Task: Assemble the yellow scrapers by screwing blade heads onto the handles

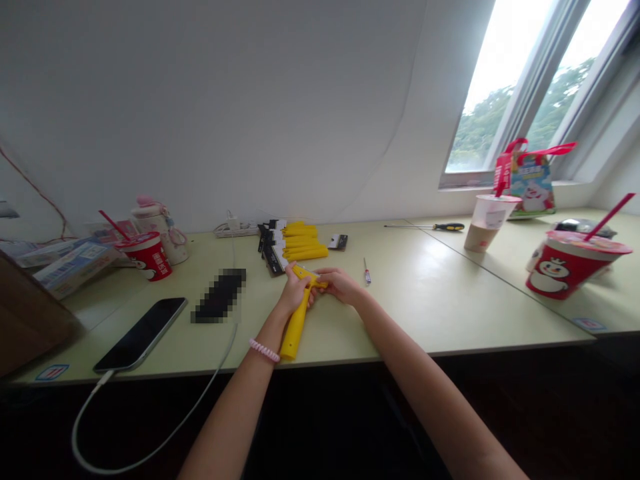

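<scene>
A yellow tool [296,328] with a long handle slants over the front part of the table, its handle end near the table's edge. My left hand [294,291] is closed around its upper part. At the tool's right side, the fingers of my right hand [339,284] pinch its short projecting end. Just beyond my hands lies a row of yellow pieces [305,243] with black-and-white cards [275,257]. A small screwdriver [367,273] rests to the right of my right hand.
Phone with cable [143,333] at left, pixelated dark object [220,297] beside it. Red cup [150,257], bottle [167,233] and packages [75,267] at far left. Long screwdriver [447,227], milky drink cup [483,227], large red cup [560,267] and bag [533,187] at right. Power strip [237,230] by the wall.
</scene>
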### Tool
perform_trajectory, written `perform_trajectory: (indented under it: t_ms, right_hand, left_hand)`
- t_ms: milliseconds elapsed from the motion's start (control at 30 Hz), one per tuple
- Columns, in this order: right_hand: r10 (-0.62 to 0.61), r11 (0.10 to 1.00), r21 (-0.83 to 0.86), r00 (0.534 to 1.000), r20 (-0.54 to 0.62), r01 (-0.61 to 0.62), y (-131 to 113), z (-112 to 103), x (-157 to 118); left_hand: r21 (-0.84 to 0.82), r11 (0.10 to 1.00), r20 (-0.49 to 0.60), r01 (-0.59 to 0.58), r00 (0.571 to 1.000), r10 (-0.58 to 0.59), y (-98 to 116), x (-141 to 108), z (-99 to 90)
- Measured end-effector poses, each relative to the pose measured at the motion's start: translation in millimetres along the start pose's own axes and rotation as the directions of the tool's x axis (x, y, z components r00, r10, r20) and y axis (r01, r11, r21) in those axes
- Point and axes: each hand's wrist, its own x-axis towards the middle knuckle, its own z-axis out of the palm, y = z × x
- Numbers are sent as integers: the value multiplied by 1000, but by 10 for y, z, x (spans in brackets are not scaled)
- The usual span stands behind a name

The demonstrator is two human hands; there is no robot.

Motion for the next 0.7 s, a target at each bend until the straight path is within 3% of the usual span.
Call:
perform_trajectory:
  t_ms: [233,467,700]
  right_hand:
    - [155,987,35,988,1,-155,-71,-153,-8]
    - [112,993,28,994,13,-112,-58,-159,-3]
    - [58,996,-58,995,-86,-63,-33,-111,-10]
  left_hand:
    - [-34,999,102,-2,995,6,-16,-3,-15]
    - [-45,999,119,-12,993,17,-25,1,-20]
    - [25,1000,89,9,996,-11,6,-15,23]
